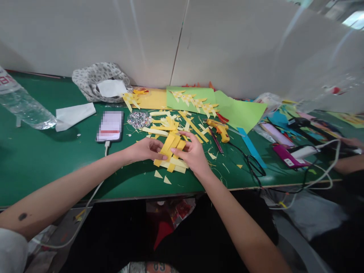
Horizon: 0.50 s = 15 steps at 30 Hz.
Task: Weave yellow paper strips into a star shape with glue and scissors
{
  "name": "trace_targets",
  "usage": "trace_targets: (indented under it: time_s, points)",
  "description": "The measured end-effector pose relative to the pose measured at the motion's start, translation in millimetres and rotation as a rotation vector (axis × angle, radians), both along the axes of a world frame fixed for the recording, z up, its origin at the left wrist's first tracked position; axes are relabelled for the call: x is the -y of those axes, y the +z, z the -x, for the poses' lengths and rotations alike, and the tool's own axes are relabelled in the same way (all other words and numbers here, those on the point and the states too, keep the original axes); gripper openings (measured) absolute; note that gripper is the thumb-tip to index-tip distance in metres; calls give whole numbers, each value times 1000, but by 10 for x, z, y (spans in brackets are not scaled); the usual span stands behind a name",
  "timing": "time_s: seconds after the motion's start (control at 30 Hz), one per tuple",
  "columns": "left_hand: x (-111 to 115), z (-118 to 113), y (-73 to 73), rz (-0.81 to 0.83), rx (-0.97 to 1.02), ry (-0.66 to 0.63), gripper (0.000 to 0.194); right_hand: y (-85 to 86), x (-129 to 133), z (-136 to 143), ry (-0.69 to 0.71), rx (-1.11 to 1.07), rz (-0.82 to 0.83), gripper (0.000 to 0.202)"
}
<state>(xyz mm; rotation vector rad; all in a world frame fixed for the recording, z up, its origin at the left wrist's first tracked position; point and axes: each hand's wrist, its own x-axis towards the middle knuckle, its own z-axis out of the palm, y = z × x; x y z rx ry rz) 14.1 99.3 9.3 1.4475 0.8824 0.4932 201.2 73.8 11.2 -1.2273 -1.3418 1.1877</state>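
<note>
Both my hands are closed on a bundle of crossed yellow paper strips, dark and pale yellow, just above the green table. My left hand pinches its left side with thumb and fingers. On the right side, my right hand grips it, thumb in front and fingers behind. Loose yellow strips lie in a heap behind the bundle, among thin paper scraps. Small pale triangles of paper rest near the table edge. Woven yellow paper fish shapes sit on a green sheet at the back.
A yellow glue gun, a dark red pen-like tool and a blue strip lie to the right. A phone on a cable, a water bottle and a dish of beads are left. Another person's arm shows far right.
</note>
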Motion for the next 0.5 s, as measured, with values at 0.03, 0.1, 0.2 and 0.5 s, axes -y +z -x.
trace_targets:
  time_s: [0.03, 0.1, 0.2, 0.5]
  points:
    - [-1, 2, -5, -13, -9, -11, 29, -3, 4, 7, 8, -7, -5, 62]
    - [-2, 5, -8, -27, -17, -18, 29, 2, 14, 21, 22, -20, -13, 60]
    - [-2, 3, -1, -29, -6, -1, 24, 33, 28, 32, 7, 2, -20, 60]
    - [-4, 7, 5, 16, 32, 25, 20, 122, -4, -67, 11, 66, 123, 61]
